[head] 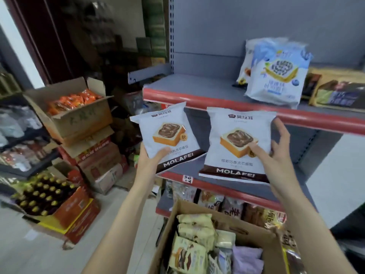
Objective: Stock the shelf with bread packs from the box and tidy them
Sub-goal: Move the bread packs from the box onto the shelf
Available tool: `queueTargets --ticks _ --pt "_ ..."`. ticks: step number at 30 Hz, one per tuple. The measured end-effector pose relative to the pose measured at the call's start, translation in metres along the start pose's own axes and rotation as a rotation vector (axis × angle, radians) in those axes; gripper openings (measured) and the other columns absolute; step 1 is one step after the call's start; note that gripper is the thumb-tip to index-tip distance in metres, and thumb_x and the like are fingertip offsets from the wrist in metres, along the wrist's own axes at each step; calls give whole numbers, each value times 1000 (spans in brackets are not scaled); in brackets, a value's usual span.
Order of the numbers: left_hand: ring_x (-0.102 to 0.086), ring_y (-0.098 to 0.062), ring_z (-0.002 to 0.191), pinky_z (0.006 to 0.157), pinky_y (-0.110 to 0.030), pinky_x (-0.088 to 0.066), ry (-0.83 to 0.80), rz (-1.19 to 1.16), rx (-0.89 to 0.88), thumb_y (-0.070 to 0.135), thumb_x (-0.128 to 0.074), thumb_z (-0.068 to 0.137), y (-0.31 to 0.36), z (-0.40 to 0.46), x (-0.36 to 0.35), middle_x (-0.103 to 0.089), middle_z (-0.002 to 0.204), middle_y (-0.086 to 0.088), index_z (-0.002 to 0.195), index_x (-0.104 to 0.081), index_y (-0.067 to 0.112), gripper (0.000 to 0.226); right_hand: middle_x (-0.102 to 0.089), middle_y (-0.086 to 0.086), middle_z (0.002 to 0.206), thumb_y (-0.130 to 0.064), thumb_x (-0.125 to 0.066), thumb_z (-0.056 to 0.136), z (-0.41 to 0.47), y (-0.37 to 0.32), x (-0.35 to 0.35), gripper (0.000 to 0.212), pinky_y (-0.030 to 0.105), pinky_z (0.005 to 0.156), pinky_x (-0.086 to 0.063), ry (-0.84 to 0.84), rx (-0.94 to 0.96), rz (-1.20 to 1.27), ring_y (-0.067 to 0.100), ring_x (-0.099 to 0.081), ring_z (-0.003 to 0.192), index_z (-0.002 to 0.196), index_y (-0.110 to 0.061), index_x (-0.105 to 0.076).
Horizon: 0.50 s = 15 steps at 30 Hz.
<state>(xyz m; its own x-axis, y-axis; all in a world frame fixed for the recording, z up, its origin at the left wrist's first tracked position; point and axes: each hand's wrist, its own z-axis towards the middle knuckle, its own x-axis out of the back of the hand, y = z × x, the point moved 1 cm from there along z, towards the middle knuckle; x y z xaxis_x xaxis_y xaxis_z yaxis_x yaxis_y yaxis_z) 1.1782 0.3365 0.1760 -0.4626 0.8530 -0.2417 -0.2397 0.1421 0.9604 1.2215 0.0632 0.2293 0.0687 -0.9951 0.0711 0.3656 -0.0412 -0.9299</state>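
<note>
Your left hand (153,158) and right hand (275,153) each grip a bread pack (165,133) (238,145) before the middle shelf (197,169), above the box (199,236); next, set both down upright, side by side.

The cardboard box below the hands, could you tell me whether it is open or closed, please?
Open. The cardboard box has its flaps spread, and bread packs show inside from above.

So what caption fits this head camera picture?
Two hands lift white-and-brown plastic bread packs toward the grey red-edged shelf.
</note>
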Motion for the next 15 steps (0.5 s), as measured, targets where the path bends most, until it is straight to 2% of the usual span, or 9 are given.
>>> queueTargets --ticks 2,5,9,12,15 --pt "-62 -16 111 100 -47 -46 26 -14 -52 38 -75 77 19 22 -6 -64 120 8 116 -51 35 47 -56 5 128 -20 -59 91 25 -22 -10 63 37 92 -50 12 104 10 12 -60 110 126 -61 -27" --pt "-62 -13 109 98 -44 -48 34 -11 -148 35 -61 89 49 61 -12 -62 120 8 123 -47 28 38 -39 -2 146 -20 -59 91 66 -44 -30 59 44 100 -47 27 240 19 15 -49 126 124 -61 -33" --pt "-59 -10 112 97 -35 -49 48 53 -328 31 -60 92 90 123 -21 -59 125 6 131 -42 21 44 -37 -2 147 -11 -60 88 134 -64 -63 61 42 101 -47 72 330 68 16 -46 129 124 -54 -37" --pt "-57 -12 114 98 -39 -48 37 119 -435 30 -61 91 112 177 -26 -57 125 4 133 -39 17 50 -38 -7 144 -9 -59 81 192 -66 -85 64 47 107 -40 135 346 36 20 -43 131 116 -59 -40" --pt "-57 -17 110 99 -45 -46 -10 262 -451 28 -63 90 123 230 -35 -58 117 5 128 -38 19 46 -46 8 137 -4 -62 74 252 -55 -105 63 46 104 -43 190 292 50 23 -50 121 111 -51 -45"
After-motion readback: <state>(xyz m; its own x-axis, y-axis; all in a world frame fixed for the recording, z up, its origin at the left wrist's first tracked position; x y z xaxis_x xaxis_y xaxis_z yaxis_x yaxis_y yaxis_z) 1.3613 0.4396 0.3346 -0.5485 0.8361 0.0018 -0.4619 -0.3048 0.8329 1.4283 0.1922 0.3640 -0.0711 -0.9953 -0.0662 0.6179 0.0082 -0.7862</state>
